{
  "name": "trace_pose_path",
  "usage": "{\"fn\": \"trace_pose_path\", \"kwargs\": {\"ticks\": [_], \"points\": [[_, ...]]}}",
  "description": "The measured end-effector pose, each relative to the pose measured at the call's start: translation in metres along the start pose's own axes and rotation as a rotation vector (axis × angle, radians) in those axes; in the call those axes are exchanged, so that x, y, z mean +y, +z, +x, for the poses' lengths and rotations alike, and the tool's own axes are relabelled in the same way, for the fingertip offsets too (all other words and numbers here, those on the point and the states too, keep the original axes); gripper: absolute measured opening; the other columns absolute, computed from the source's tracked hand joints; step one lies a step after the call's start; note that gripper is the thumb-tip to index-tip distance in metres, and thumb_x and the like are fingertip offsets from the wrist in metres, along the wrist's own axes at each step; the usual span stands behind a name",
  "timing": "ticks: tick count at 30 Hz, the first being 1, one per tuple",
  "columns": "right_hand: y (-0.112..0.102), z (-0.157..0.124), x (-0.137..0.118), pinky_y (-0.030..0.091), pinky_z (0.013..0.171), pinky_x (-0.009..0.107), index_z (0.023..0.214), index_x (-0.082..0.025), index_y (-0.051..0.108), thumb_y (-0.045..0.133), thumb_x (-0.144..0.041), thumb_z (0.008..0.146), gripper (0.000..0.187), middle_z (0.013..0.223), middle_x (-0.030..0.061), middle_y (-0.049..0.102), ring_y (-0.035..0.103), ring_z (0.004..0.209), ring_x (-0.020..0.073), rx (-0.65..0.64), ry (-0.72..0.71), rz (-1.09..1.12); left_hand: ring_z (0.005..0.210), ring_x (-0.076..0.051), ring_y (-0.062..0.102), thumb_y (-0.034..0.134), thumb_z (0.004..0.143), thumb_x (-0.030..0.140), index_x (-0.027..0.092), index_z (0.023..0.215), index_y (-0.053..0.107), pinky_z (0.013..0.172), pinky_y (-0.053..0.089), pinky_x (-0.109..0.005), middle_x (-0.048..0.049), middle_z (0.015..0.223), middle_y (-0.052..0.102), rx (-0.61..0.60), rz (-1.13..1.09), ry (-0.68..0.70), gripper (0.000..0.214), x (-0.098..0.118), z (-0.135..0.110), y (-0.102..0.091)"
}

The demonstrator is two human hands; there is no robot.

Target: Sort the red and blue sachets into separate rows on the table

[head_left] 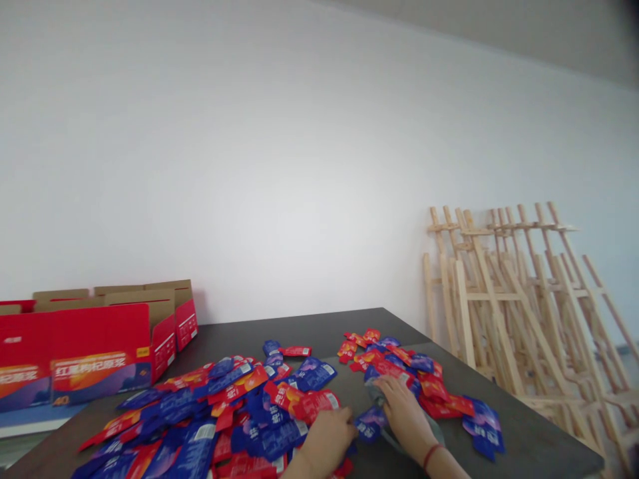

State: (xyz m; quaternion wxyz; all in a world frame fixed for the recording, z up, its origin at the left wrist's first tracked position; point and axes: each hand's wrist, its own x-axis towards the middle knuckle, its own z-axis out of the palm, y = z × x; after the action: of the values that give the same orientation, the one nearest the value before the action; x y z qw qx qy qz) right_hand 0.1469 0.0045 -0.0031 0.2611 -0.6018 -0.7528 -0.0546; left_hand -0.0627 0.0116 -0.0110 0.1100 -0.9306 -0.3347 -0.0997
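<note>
My left hand (328, 436) is at the bottom middle, its fingers curled at the edge of a small blue pouch (369, 424) that pokes out between my hands. My right hand (402, 409), with a red band at the wrist, is closed over a grey-green cloth (388, 436); its palm side is hidden. Left of my hands spreads a large heap of red and blue drink pouches (259, 416), overlapping in all directions. Beyond and to the right of my right hand lies a smaller spread of similar pouches (384, 359). One blue pouch (483, 426) lies at its right end.
Open red cartons (100, 352) with brown inner flaps stand along the left side. The dark table (529, 419) ends in a corner at the lower right. Several wooden easels (499, 299) lean against the white wall (299, 166) on the right.
</note>
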Motion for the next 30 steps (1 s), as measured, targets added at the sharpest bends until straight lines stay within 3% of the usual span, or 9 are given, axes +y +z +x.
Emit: {"fn": "trace_pose_path", "kwargs": {"ticks": [3, 5, 9, 21, 26, 30], "points": [[0.007, -0.006, -0.026, 0.035, 0.094, 0.034, 0.111, -0.025, 0.061, 0.039, -0.007, 0.074, 0.047, 0.124, 0.0031, 0.056, 0.046, 0.114, 0.0222, -0.166, -0.180, 0.030, 0.079, -0.017, 0.061, 0.050, 0.087, 0.016, 0.020, 0.088, 0.066, 0.065, 0.046, -0.025, -0.0048, 0.088, 0.064, -0.018, 0.024, -0.004, 0.016, 0.004, 0.000, -0.002], [0.014, -0.010, -0.035, 0.035, 0.092, 0.035, 0.107, -0.026, 0.062, 0.040, -0.008, 0.075, 0.043, 0.122, 0.0024, 0.057, 0.047, 0.113, 0.0225, -0.212, -0.198, 0.008, 0.079, -0.018, 0.061, 0.050, 0.086, 0.015, 0.019, 0.085, 0.066, 0.064, 0.045, -0.025, -0.0041, 0.087, 0.064, -0.026, 0.034, 0.000, 0.017, 0.006, 0.000, -0.005], [0.021, -0.010, -0.033, 0.035, 0.090, 0.035, 0.110, -0.028, 0.062, 0.040, -0.010, 0.078, 0.043, 0.122, 0.0032, 0.058, 0.047, 0.112, 0.0231, -0.198, -0.116, -0.038, 0.077, -0.018, 0.061, 0.047, 0.088, 0.014, 0.019, 0.083, 0.066, 0.062, 0.045, -0.025, -0.0043, 0.085, 0.064, -0.054, 0.032, 0.019, 0.021, 0.008, -0.002, -0.012], [0.020, -0.003, 0.016, 0.039, 0.092, 0.031, 0.116, -0.024, 0.061, 0.040, -0.010, 0.079, 0.045, 0.119, 0.0062, 0.059, 0.051, 0.110, 0.0223, -0.155, 0.081, -0.075, 0.079, -0.019, 0.060, 0.049, 0.088, 0.018, 0.022, 0.089, 0.067, 0.064, 0.044, -0.027, -0.0053, 0.085, 0.064, -0.017, -0.036, -0.017, 0.019, 0.006, -0.003, -0.008], [0.010, 0.002, 0.023, 0.038, 0.092, 0.033, 0.114, -0.018, 0.062, 0.040, -0.010, 0.079, 0.042, 0.114, 0.0103, 0.060, 0.052, 0.108, 0.0236, -0.139, 0.230, -0.153, 0.080, -0.019, 0.061, 0.044, 0.088, 0.013, 0.018, 0.087, 0.064, 0.067, 0.046, -0.029, -0.0074, 0.088, 0.063, -0.032, -0.070, -0.054, 0.020, 0.008, -0.002, -0.011], [-0.002, -0.002, 0.001, 0.035, 0.096, 0.032, 0.114, -0.019, 0.061, 0.039, -0.009, 0.076, 0.045, 0.119, 0.0083, 0.058, 0.049, 0.111, 0.0224, -0.118, 0.080, -0.049, 0.087, -0.020, 0.060, 0.040, 0.088, 0.010, 0.016, 0.096, 0.056, 0.071, 0.047, -0.031, -0.0069, 0.097, 0.062, -0.027, -0.062, -0.100, 0.018, 0.009, 0.000, -0.012]]}}
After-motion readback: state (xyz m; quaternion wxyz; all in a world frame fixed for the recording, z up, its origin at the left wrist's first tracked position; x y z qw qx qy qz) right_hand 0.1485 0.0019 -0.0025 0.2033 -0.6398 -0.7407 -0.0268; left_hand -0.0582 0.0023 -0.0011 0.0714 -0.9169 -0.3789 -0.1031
